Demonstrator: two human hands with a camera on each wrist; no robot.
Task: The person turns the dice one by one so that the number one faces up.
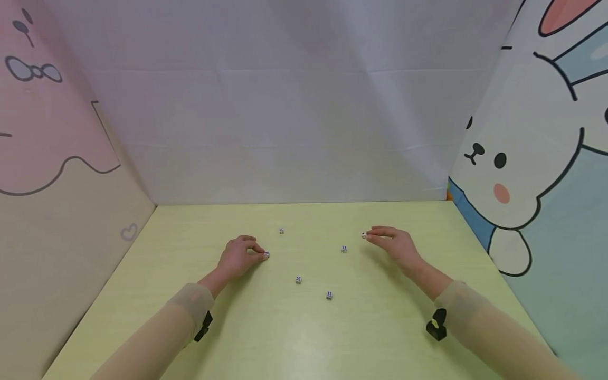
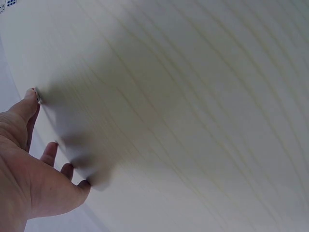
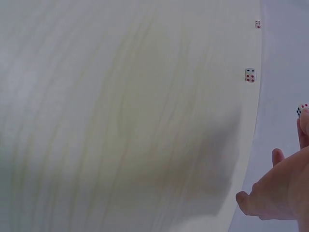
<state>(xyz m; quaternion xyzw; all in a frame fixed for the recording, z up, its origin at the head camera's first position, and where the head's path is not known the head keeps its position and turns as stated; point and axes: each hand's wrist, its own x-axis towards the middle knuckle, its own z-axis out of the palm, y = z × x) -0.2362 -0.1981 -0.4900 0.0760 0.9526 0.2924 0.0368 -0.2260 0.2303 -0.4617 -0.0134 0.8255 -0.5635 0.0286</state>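
My left hand [image 1: 240, 258] pinches a small white die [image 1: 266, 254] between thumb and index finger, low at the table surface. In the left wrist view, that die [image 2: 36, 95] shows only in part at the fingertips. Off to the right, my right hand [image 1: 395, 245] holds another white die [image 1: 364, 235] by its fingertips, a little above the table. Black and red pips mark this held die [image 3: 301, 110] in the right wrist view. Closest to the right hand lies a loose die [image 1: 344, 249]. One more die [image 1: 281, 230] rests beyond the left hand.
Two further dice, a nearer die [image 1: 329, 295] and a middle die [image 1: 298, 279], lie between the forearms on the pale yellow table [image 1: 266, 332]. A white backdrop [image 1: 294, 132] closes the far edge, with printed panels at both sides.
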